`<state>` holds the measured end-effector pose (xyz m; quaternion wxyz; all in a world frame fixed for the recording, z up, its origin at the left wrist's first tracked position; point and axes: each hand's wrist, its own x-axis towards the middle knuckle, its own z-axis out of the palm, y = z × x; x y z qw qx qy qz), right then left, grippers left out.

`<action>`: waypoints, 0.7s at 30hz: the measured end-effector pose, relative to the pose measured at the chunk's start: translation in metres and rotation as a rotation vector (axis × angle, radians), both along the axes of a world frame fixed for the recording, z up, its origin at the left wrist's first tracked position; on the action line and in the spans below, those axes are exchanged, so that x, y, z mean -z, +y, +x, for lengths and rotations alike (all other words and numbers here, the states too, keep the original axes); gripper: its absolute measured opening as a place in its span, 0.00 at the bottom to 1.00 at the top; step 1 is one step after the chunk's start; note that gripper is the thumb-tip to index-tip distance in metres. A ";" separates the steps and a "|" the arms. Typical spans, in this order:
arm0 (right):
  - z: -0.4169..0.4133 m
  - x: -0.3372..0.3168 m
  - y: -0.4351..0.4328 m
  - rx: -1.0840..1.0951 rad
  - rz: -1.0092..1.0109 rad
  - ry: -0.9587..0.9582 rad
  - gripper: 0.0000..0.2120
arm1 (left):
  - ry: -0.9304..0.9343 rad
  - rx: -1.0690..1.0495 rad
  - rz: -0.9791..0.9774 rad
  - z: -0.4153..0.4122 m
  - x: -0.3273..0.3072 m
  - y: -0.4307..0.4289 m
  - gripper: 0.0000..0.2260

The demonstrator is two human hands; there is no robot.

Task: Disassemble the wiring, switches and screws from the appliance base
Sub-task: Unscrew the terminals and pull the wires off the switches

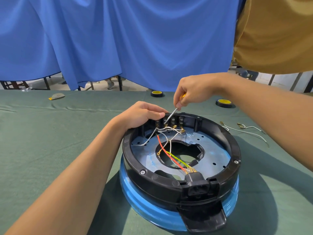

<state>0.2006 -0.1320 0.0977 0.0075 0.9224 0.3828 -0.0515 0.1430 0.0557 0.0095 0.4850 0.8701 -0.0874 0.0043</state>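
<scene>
Round black-plastic appliance base on green cloth, socket facing the camera. Left hand grips its far rim; right hand pinches a slim steel screwdriver — slanting down-left onto the switches.

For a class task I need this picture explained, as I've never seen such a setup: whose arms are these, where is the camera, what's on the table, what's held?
No machine: these are a person's bare arms, filmed from a camera on their head. On the green table stands a round appliance base with wires exposed. The left hand grips its far rim; the right hand holds a screwdriver, tip at the terminals. Two tape rolls and loose white wires lie nearby.
</scene>
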 end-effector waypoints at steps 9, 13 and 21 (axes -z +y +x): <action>-0.057 0.051 -0.036 0.124 0.230 -0.408 0.08 | -0.016 -0.021 -0.015 -0.001 0.002 0.000 0.06; -0.067 0.072 -0.040 0.166 0.346 -0.501 0.10 | -0.024 -0.024 -0.003 0.000 0.002 0.000 0.07; -0.066 0.079 -0.044 0.197 0.408 -0.522 0.10 | -0.029 -0.010 0.005 -0.001 0.002 0.000 0.07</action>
